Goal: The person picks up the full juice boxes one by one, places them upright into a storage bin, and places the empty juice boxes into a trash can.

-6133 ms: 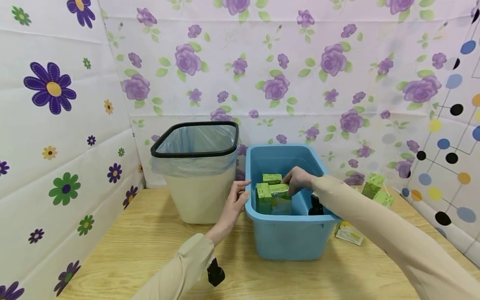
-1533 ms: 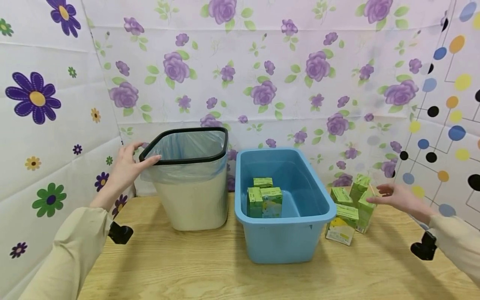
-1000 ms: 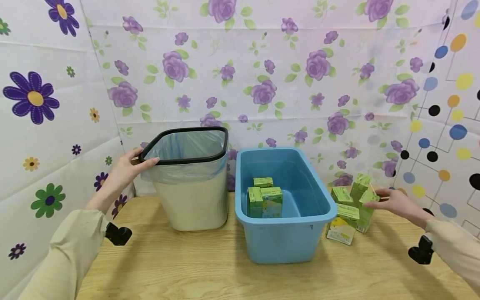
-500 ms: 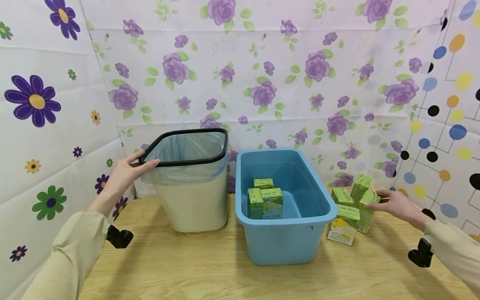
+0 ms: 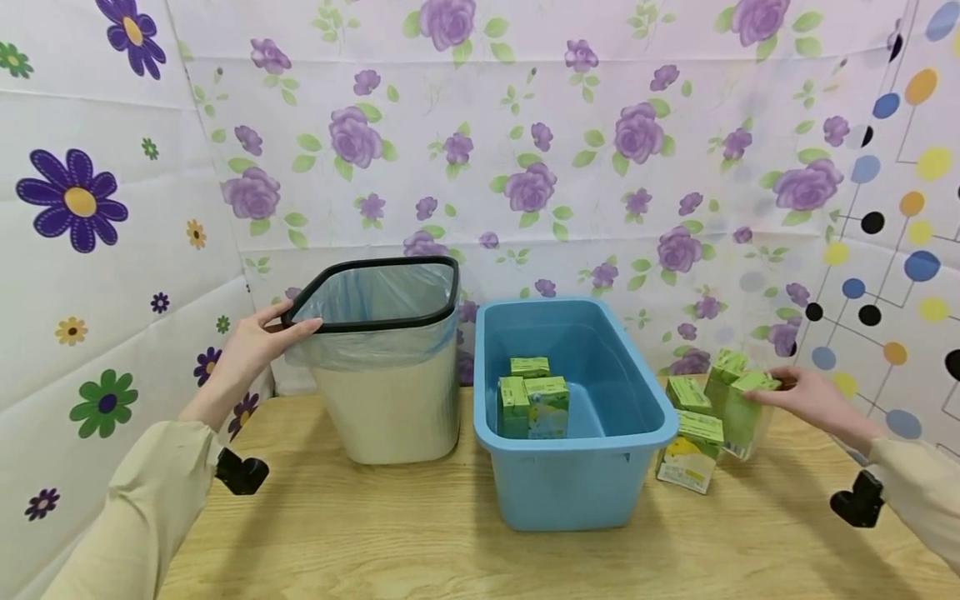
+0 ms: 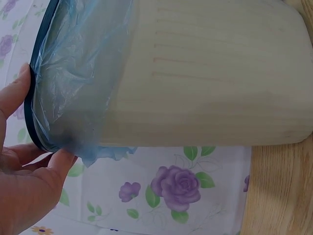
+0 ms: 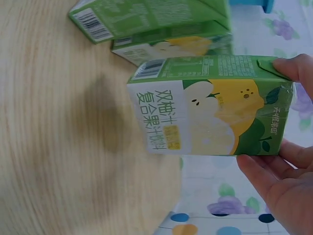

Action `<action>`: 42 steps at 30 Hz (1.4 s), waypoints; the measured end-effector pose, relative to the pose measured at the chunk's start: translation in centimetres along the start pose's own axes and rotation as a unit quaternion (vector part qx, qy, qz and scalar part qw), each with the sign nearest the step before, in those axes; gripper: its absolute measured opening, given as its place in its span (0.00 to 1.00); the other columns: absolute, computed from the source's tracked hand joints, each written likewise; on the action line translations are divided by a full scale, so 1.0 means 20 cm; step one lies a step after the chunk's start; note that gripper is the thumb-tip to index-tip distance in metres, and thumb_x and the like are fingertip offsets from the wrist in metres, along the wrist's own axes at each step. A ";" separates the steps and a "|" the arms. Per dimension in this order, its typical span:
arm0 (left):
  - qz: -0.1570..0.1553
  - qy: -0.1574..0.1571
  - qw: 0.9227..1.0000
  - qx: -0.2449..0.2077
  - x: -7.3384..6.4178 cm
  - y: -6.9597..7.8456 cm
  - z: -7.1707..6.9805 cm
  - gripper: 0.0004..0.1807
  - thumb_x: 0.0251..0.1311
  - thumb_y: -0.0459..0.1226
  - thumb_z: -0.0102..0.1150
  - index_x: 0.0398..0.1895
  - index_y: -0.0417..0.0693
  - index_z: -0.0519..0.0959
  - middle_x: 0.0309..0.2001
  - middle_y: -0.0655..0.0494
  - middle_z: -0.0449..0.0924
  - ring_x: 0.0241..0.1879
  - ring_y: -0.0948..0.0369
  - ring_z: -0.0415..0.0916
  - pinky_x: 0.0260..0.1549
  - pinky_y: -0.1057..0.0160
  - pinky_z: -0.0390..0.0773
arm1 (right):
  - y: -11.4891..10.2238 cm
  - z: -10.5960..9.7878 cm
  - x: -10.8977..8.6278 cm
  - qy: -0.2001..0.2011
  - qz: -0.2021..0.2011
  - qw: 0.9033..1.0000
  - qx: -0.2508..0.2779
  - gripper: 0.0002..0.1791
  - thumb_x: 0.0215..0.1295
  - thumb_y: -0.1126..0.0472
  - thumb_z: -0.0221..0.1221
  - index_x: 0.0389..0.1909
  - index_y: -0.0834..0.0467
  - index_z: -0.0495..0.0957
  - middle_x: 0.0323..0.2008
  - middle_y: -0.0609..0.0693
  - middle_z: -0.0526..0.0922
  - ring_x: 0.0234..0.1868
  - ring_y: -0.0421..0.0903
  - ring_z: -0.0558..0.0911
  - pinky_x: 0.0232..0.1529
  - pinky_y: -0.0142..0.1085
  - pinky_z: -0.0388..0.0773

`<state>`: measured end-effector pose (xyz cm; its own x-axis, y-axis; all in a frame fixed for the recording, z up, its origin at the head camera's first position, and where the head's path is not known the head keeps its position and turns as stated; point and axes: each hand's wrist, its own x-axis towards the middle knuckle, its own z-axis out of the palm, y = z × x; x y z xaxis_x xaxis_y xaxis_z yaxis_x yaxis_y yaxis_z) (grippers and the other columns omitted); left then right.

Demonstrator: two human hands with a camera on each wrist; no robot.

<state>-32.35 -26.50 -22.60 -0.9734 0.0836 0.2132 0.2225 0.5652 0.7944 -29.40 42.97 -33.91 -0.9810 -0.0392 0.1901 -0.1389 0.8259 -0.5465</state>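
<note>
At the right, my right hand [image 5: 821, 404] holds a green juice box [image 7: 215, 107] by its top end, thumb on one side and fingers on the other. A yellow fruit picture and white panel show in the right wrist view. Close beside it on the table stand several more green juice boxes [image 5: 688, 454]. My left hand [image 5: 251, 354] grips the near left corner of the black rim on a cream trash can [image 5: 382, 408], thumb over the rim. A thin bluish liner bag [image 6: 78, 73] folds down over the can's outside.
Between the can and the juice boxes stands a blue plastic tub [image 5: 566, 492], with several green boxes [image 5: 547, 408] at its left side. All stand on a wooden table [image 5: 360, 533] before flowered cloth walls [image 5: 525, 108].
Earlier my right hand was in the tub and my left hand on its rim. The left then moved to the trash can, the right to the juice boxes; the held box has now shifted right.
</note>
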 end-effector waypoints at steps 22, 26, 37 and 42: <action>-0.002 -0.002 1.000 -0.023 -0.02 -0.01 0.00 0.48 0.54 0.56 0.56 0.71 0.48 0.44 0.68 0.41 0.35 0.61 0.40 0.50 0.54 0.41 0.54 | -0.27 -0.29 0.04 0.018 -0.001 1.000 -0.011 0.46 0.59 0.44 0.56 0.61 0.77 0.52 0.52 0.76 0.62 0.50 0.68 0.64 0.42 0.59 0.64; -0.001 -0.002 1.000 -0.028 -0.02 0.00 0.00 0.49 0.54 0.56 0.57 0.71 0.47 0.44 0.68 0.41 0.35 0.61 0.41 0.50 0.54 0.42 0.54 | -0.36 -0.33 0.07 0.027 -0.005 1.000 -0.014 0.47 0.58 0.42 0.57 0.63 0.75 0.51 0.53 0.75 0.62 0.51 0.67 0.64 0.42 0.60 0.63; 0.009 0.001 1.000 -0.024 0.00 0.00 0.01 0.49 0.53 0.56 0.57 0.70 0.46 0.45 0.68 0.42 0.35 0.61 0.42 0.50 0.53 0.43 0.56 | -0.60 -0.38 0.15 0.039 -0.022 0.999 0.005 0.49 0.55 0.40 0.58 0.65 0.70 0.52 0.55 0.71 0.63 0.54 0.65 0.62 0.46 0.60 0.61; 0.005 -0.001 1.000 -0.029 0.00 0.00 0.00 0.49 0.52 0.56 0.58 0.71 0.46 0.44 0.68 0.42 0.35 0.61 0.42 0.50 0.54 0.44 0.56 | -0.77 -0.37 0.21 0.043 -0.038 0.998 0.019 0.50 0.52 0.38 0.59 0.66 0.67 0.53 0.55 0.67 0.65 0.54 0.62 0.64 0.48 0.58 0.61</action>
<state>-32.40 -26.44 -22.62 -0.9715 0.0900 0.2195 0.2340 0.5158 0.8241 -30.35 34.15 -18.64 -0.9525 -0.0506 0.3004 -0.2186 0.8001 -0.5586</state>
